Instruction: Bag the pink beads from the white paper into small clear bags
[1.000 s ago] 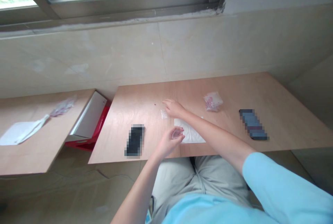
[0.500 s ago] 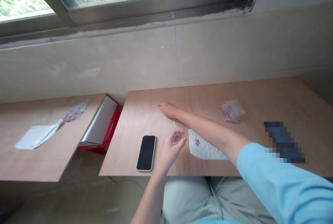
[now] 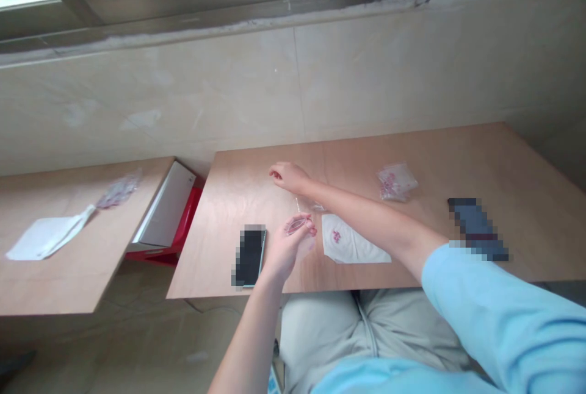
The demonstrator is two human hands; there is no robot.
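Note:
My left hand [image 3: 288, 249] is shut on a small clear plastic bag with a pink tint [image 3: 297, 224], pinching it between fingers and thumb above the table's front edge. My right hand [image 3: 288, 177] reaches across the wooden table [image 3: 256, 168], its fingers curled and close together over the wood. A thin clear plastic piece [image 3: 307, 205] lies just below that hand. Under my right forearm lies a white sheet with a pink mark [image 3: 350, 240]. Farther right sits a clear bag of pink items [image 3: 397, 182]. A black phone [image 3: 249, 257], pixelated, lies beside my left hand.
A pixelated dark blue object [image 3: 476, 223] lies at the table's right. On a lower left board are a white sheet with a strap [image 3: 46, 238] and a pinkish clear bag [image 3: 119, 189]. A white box [image 3: 167, 211] and red container [image 3: 185, 223] stand between the boards.
My right hand has curled and drawn back slightly from its flat reach. My left hand has moved up and left, now pinching the bag more tightly. The whole view has shifted slightly.

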